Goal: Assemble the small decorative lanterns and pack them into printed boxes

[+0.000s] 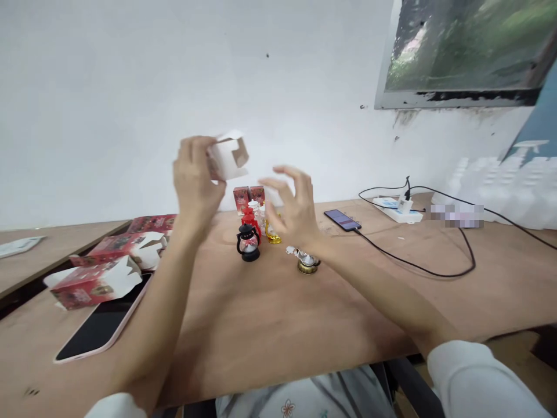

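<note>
My left hand (196, 180) is raised above the table and closed on a small white opened cardboard box (230, 155), its flaps loose. My right hand (295, 204) hovers just right of it with fingers spread and curved, holding nothing. Below the hands stand small toy lanterns: a black one (248, 242), a red one (249, 220) behind it, a gold one (272, 234), and another gold one lying tipped over (306, 262) near my right wrist. Two red boxes (249, 196) stand at the back.
Several flattened and opened red-and-white boxes (96, 282) lie at the left on the wooden table (278, 325). A phone in a pink case (102, 323) lies face up beside them. Another phone (342, 219) is plugged by a black cable into a white power strip (397, 210).
</note>
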The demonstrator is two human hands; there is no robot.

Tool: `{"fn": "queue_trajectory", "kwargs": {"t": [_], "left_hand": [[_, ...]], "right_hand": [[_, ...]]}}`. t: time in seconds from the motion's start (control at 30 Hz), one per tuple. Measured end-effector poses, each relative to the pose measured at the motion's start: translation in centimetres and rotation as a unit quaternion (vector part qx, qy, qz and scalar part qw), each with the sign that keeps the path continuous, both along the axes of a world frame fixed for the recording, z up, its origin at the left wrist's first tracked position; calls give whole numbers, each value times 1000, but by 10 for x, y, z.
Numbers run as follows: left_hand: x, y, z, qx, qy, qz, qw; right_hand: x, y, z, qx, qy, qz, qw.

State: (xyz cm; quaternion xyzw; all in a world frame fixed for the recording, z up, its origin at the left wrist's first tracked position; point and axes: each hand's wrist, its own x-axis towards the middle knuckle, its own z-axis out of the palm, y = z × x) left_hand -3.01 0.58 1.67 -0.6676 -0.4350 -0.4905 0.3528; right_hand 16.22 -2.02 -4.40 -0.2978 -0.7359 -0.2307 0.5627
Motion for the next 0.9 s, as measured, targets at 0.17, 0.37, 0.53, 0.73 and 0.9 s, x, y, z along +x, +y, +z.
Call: {"fn": "queue_trajectory", "kwargs": {"t": [0.17,0.37,0.53,0.73,0.9], "left_hand": [[26,12,-16,-29,18,-64,997],[31,6,-28,-167,101,-49,980],[33,2,-29,-162,111,-81,977],[30,6,-29,-144,129,-108,975],[26,9,-32,-95,161,-133,973]], "right_hand": [[6,17,39,-114,30,26,993],[19,17,24,-160,-3,-6,987],[19,14,24,-110,-20,-63,992],[20,12,26,-90,-14,-60,994],[31,10,32,-141,-26,-79,987]]}}
